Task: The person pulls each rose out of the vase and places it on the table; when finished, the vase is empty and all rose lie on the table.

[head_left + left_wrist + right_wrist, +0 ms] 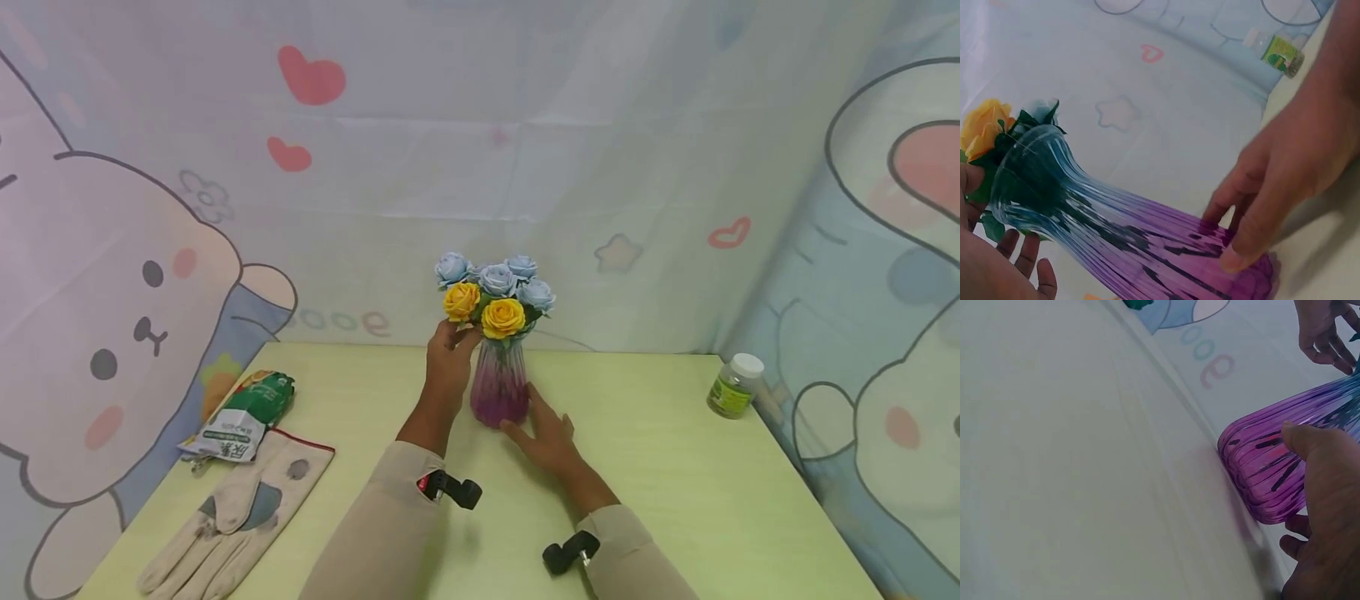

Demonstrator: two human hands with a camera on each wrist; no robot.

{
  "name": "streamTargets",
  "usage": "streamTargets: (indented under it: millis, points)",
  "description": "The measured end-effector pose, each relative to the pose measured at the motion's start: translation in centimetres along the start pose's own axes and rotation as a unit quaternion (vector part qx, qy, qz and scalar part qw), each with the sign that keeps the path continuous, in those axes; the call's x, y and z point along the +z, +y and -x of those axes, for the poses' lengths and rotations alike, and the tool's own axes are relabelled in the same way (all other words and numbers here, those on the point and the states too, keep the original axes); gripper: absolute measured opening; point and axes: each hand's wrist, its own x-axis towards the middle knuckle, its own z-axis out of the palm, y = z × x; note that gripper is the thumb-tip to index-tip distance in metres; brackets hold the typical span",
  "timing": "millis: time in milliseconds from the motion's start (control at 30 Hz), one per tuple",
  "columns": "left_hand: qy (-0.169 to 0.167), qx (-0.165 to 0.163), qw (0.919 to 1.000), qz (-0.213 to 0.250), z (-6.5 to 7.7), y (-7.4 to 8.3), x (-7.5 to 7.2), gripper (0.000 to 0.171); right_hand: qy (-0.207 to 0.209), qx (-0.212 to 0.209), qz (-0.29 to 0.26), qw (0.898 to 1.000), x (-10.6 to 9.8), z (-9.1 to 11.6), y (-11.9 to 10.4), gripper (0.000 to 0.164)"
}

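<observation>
Probably tipping was the main risk: the tall, ribbed, see-through vase, purple at the base and bluish-clear at the rim [498, 387], stood upright on the pale yellow-green tabletop [637, 467], with the blooms all above the grip. The right hand [551, 437] gripped it low, thumb on the near side, fingers round the other, so a hard push up top could have rocked it over that low hold. Slick-looking walls might have let the thumb slide, too.

The left hand [453, 358] was up beside the mouth, just under the ruffled yellow roses [503, 318], fingers partly bent; could not tell whether it pinched a stem or only touched foliage. A tug there might have lifted a flower out, or a leaf caught on the rim might have dragged the vase sideways.

Materials: vase looked like glass or clear plastic, could not tell which; lengthwise flutes, narrow neck, wider base. Dark thin stems [1135, 237] showed through the wall above the right hand's grip. Layered pale blue roses [498, 281] were bunched above the left hand, petals matt, probably fabric or foam. Well left of the grip lay off-white cloth-like gloves with grey patches [255, 508], next to a crinkled green-and-white plastic packet [240, 425].
</observation>
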Motion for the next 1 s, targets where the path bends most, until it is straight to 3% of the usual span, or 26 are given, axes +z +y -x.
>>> streamTargets:
  millis: [200,400,567,733,867,1000]
  points:
    - [0.013,-0.044,0.9979,0.046,-0.1,1.1,0.0,0.047,-0.007,0.001,0.001,1.0,0.0,0.0,-0.1,0.095]
    - [0.028,-0.039,0.9965,0.069,-0.2,2.1,-0.2,0.036,-0.011,0.003,0.006,1.0,-0.1,0.0,-0.2,0.096]
    - [0.041,-0.013,0.996,0.078,-0.2,2.8,-0.6,0.023,-0.012,0.003,0.005,1.0,-0.2,0.1,-0.2,0.095]
    - [0.032,0.05,0.9965,0.059,0.0,3.1,-1.0,0.02,-0.02,0.006,0.004,1.0,-0.1,0.0,0.1,0.096]
    - [0.016,0.091,0.9955,0.018,0.1,3.3,-1.2,0.026,-0.019,0.005,0.003,1.0,0.1,0.0,0.4,0.097]
    - [-0.006,0.097,0.9952,-0.008,0.3,3.6,-1.2,0.043,-0.019,0.003,-0.001,1.0,0.0,0.0,0.5,0.096]
